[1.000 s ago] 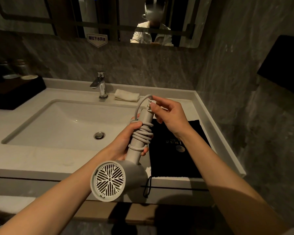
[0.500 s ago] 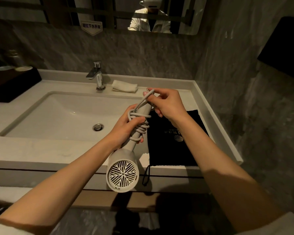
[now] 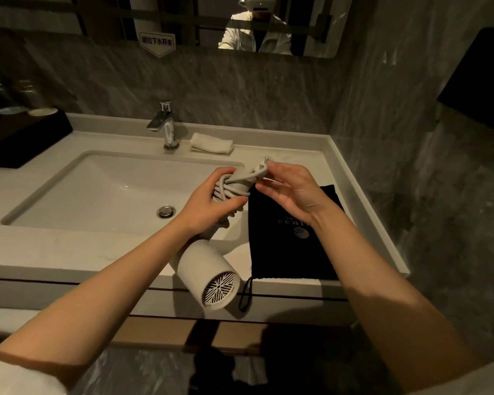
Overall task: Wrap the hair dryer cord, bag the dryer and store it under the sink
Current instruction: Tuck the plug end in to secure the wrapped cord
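Over the basin: a person holds a grey hair dryer (image 3: 211,276) at the vanity.
Left hand (image 3: 211,202): clenched around the handle and the coiled cord (image 3: 231,188).
Right hand (image 3: 293,189): fingertips pinching the plug (image 3: 261,168).
Change: the dryer has rotated; the last loose loop is gone.
Meaning: wrapping looks nearly done.
Next: the black drawstring bag (image 3: 294,246), lying flat on the counter.

"提拉下水开关" on mirror sticker (image 3: 157,42)
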